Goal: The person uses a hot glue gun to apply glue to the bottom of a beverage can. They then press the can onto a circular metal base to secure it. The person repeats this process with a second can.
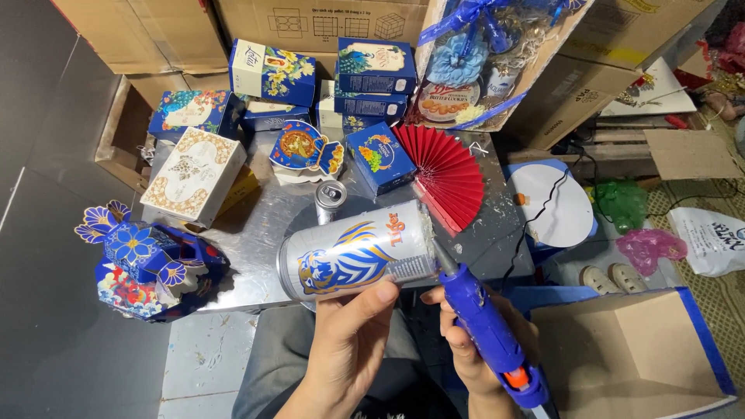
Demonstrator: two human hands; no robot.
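Two bare hands work closest to the camera. The left hand (349,341) wraps its fingers around a smooth silver metal can (358,250), a cylinder with a blue animal print, held on its side above the table edge. The right hand (464,341) is closed on a blue plastic glue gun (487,326) with an orange trigger, its tapered nozzle touching the can's end. Just behind stands one smaller upright can (330,199) on the dull metal table (256,233). To the left sits one blue paper box with flower-shaped flaps (151,268). Farther on lie one pleated red paper fan (442,174), one white patterned carton (194,174) and several blue printed cartons (376,66), backed by brown corrugated boxes (155,31).
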